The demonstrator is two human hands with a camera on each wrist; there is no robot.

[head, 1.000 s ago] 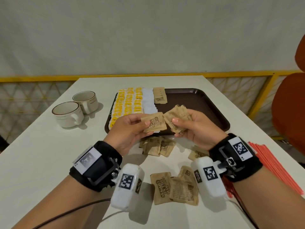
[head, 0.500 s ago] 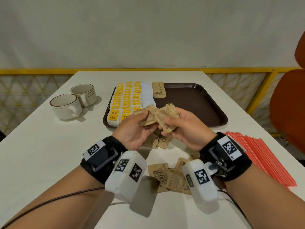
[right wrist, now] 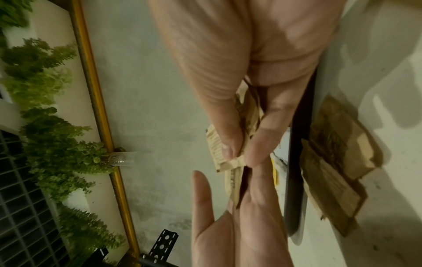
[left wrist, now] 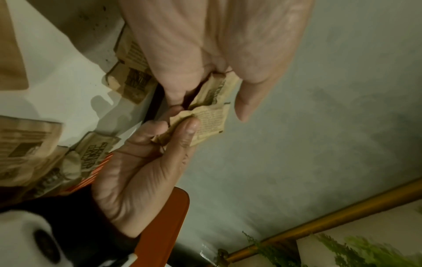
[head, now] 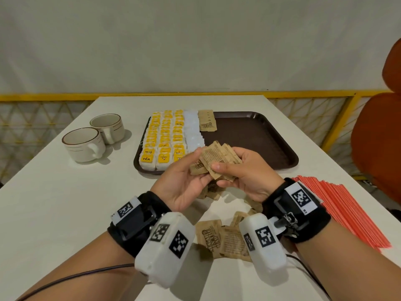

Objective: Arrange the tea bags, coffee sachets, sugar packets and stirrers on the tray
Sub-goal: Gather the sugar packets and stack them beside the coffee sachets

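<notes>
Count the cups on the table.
2. The nearer cup and the farther cup stand touching, left of the tray. None seems hidden.

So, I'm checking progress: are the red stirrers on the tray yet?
Not yet. The stirrers lie in a pile on the table, right of the right hand and outside the tray.

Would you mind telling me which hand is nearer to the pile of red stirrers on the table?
Right. The right hand sits just inward of the red stirrers; the left hand lies farther off, beyond the right hand, on the cups' side.
</notes>
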